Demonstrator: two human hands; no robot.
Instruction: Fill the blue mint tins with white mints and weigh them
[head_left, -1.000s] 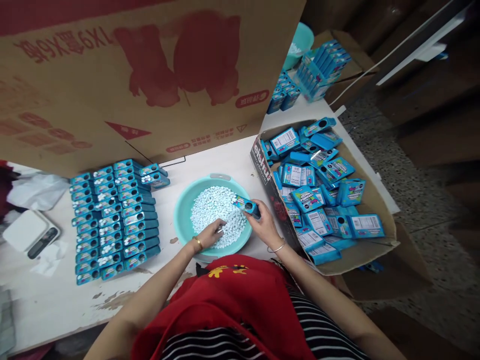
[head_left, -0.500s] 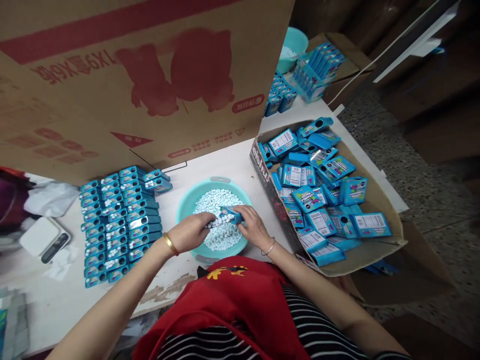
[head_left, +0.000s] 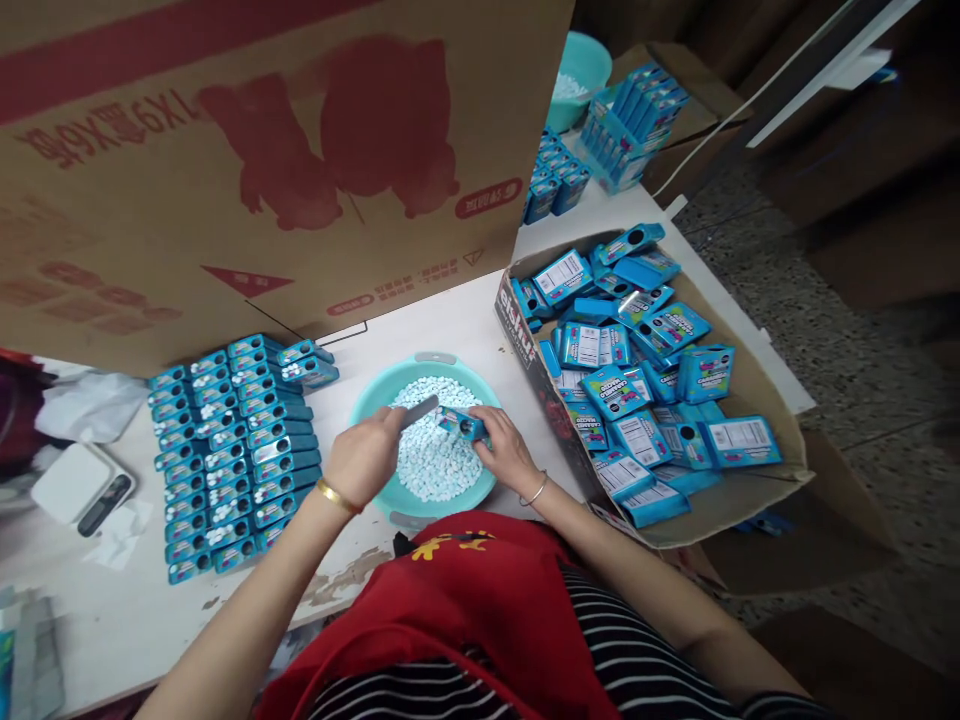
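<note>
My left hand point(head_left: 365, 455) is closed around a small grey scoop point(head_left: 420, 410), which is tilted and shows no candies on the side in view. Between the fingers of my right hand point(head_left: 508, 452) is a small blue candy box point(head_left: 459, 424), held over the bowl, with its dark round hole showing. Scoop and box are close together, apart by a small gap. Beneath both lies a turquoise bowl point(head_left: 369, 400) filled with small white candies point(head_left: 439, 470).
Rows of blue boxes point(head_left: 277, 452) stand at the left, some with white candies on top. A carton point(head_left: 517, 345) of loose blue boxes is at the right. A large cardboard box point(head_left: 300, 270) walls off the back. A white scale point(head_left: 67, 485) sits far left.
The scoop, earlier bearing white candies against the box, has lifted and tipped away to the upper left with my left hand. My right hand keeps the box over the bowl.
</note>
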